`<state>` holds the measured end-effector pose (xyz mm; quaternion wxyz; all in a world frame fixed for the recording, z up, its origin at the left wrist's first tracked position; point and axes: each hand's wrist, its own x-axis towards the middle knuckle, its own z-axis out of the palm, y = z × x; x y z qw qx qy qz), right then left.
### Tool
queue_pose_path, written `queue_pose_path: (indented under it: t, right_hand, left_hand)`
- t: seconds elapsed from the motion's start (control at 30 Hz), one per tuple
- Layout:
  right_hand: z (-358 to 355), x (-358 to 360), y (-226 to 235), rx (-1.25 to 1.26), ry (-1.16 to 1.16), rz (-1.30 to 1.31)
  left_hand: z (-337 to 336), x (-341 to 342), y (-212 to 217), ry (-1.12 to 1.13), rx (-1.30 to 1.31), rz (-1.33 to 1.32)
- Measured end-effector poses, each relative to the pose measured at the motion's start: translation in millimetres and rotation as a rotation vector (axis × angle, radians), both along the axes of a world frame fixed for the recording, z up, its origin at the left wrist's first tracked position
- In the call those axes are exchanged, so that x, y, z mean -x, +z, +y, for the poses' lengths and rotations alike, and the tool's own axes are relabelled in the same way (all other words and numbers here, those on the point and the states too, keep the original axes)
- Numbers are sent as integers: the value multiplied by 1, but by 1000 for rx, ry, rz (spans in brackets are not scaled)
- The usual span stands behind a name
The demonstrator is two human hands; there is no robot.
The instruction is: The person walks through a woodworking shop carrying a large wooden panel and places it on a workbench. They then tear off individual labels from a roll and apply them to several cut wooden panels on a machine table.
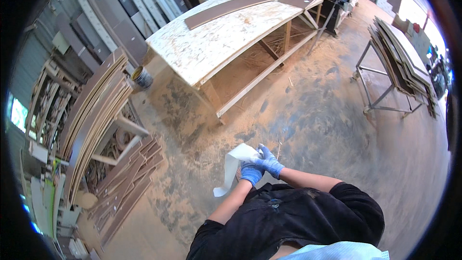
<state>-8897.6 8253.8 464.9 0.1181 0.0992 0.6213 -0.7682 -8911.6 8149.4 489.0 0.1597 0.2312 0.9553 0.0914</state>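
Observation:
A long white strip, paper-like and limp, curls in front of my body and hangs down on the left. Both hands wear blue and grey work gloves and are close together at the strip's right end. My left hand is closed on the strip, its fingers partly hidden behind the other glove. Just above and to the right, my right hand pinches the same end, with the fingertips against it. Exactly how the strip passes between the fingers cannot be made out.
Ahead stands a large board-topped table with brown panels on it. Long stacked boards and brown offcuts lie at the left, near a metal bucket. A metal cart carries sheets on the right. Sawdust covers the floor.

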Motion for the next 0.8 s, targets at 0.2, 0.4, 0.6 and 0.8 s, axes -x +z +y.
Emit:
queue_pose_path:
  t: [0.2, 0.4, 0.6, 0.8]
  right_hand:
    - [-24, 102, 22, -155, -102, -43]
    - [51, 181, -31, -59, -666, -189]
    - [225, 233, -44, 218, -1328, -104]
    - [435, 266, -38, 190, -1626, 81]
  left_hand:
    - [-33, 106, 17, -59, -167, -117]
    - [8, 201, -37, -49, -500, -542]
    - [93, 314, -30, -10, -942, -848]
    - [219, 455, -41, 352, -857, -1081]
